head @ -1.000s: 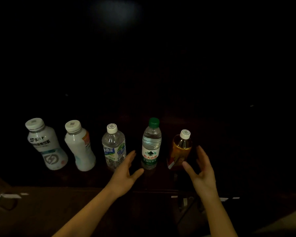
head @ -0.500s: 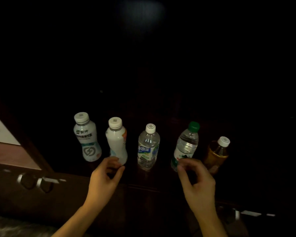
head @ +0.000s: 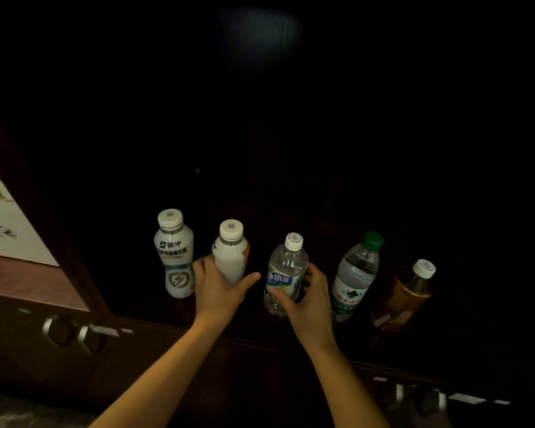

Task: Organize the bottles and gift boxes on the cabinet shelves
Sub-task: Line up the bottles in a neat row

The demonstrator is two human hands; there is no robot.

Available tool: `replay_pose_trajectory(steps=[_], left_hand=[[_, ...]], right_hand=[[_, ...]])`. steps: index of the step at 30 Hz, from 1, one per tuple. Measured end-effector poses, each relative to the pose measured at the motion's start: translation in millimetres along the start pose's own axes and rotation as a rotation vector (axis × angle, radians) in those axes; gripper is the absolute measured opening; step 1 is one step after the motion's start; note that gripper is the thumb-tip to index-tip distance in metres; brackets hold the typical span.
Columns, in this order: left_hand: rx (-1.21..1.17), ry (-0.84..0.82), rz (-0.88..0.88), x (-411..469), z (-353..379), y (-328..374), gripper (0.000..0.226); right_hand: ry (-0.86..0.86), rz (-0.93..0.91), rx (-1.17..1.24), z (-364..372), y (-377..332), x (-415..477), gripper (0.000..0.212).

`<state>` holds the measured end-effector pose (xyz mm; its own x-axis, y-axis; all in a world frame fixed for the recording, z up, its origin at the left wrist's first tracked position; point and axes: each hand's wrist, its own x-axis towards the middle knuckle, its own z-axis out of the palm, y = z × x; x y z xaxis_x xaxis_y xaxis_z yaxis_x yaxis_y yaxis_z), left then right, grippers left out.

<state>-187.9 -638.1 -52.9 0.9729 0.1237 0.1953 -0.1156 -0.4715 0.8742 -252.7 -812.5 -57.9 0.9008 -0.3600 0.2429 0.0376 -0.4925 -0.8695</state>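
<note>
Item 1. Shelf [head: 155,319]: dark wood, dimly lit, carrying a row of five bottles.

Item 2. Blue-label bottle [head: 286,273]: clear, with a white cap, in the middle of the row. This is the reference piece. The right grip [head: 309,301], a bare hand, is wrapped round its lower body, with the thumb across the front and the fingers [head: 313,274] on the far side.

Item 3. Orange-patch bottle [head: 230,257]: white, with a white cap, immediately left of the blue-label bottle. The left grip [head: 220,288] is closed round it, fingers on one side and thumb stretched along the other. The hand hides its base, so whether it rests on the shelf cannot be told.

Item 4. Lightning-emblem bottle [head: 173,257]: white with dark lettering, two places left of the blue-label bottle, at the end of the row. It stands free of the hands.

Item 5. Green-cap bottle [head: 355,279]: clear, immediately right of the blue-label bottle, unheld.

Item 6. Amber bottle [head: 410,291]: white cap, two places right of the blue-label bottle, at the end of the row.

Item 7. Drawer pulls [head: 62,330]: metal, below and well left of the blue-label bottle.

Item 8. Pale sheet [head: 0,223]: inked marks, far left of the blue-label bottle.
</note>
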Motion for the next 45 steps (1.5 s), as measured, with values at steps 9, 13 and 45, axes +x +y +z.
replay_pose_trajectory(steps=[9, 13, 45], left_hand=[[-0.287, -0.155, 0.009, 11.8, -17.9, -15.6, 0.078], [-0.355, -0.298, -0.009, 17.6, -29.6, -20.1, 0.069], [-0.390, -0.372, -0.037, 26.4, -23.8, -29.3, 0.053]], right_hand=[[-0.020, 0.002, 0.067, -4.0, 9.9, 10.0, 0.071], [-0.036, 0.013, 0.088, -5.6, 11.2, 11.1, 0.070], [-0.070, 0.042, 0.177, -2.6, 14.7, 10.8, 0.062]])
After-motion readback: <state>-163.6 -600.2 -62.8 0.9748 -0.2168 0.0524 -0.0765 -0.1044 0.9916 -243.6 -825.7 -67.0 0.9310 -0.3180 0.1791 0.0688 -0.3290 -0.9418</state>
